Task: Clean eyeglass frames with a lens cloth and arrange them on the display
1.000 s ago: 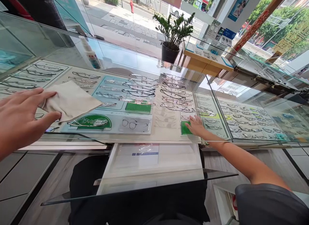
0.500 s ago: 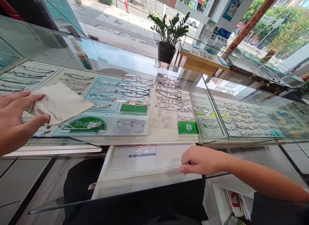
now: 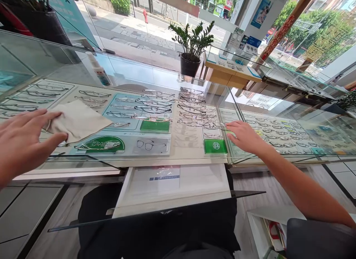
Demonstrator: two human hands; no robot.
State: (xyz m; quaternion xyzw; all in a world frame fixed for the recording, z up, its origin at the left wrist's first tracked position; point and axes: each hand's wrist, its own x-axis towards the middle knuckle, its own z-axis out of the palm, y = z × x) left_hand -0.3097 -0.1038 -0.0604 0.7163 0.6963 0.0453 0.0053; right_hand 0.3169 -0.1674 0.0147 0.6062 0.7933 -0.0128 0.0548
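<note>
My left hand [image 3: 30, 140] is on the left over the glass counter, its thumb and fingers closed on the near end of a cream-coloured cloth [image 3: 82, 121]. The rest of the cloth spreads out to the right. My right hand [image 3: 243, 136] is above the glass near the upright divider, fingers stretched out and nothing seen in them. Whether its fingertips touch the glass I cannot tell. Beneath the glass lie rows of eyeglasses [image 3: 154, 108], a green block with a white emblem [image 3: 216, 146] and a card picturing glasses [image 3: 150, 145].
An open white drawer [image 3: 200, 188] juts out below the counter, with papers inside. A thin dark-edged panel [image 3: 155, 214] crosses in front of my lap. A bottle [image 3: 101, 75] stands at the back left. Behind the counter is a potted plant [image 3: 190, 64].
My right hand has risen from over the drawer to the glass counter, its curled fingers now stretched out. The left hand still holds the cloth; the view has shifted slightly.
</note>
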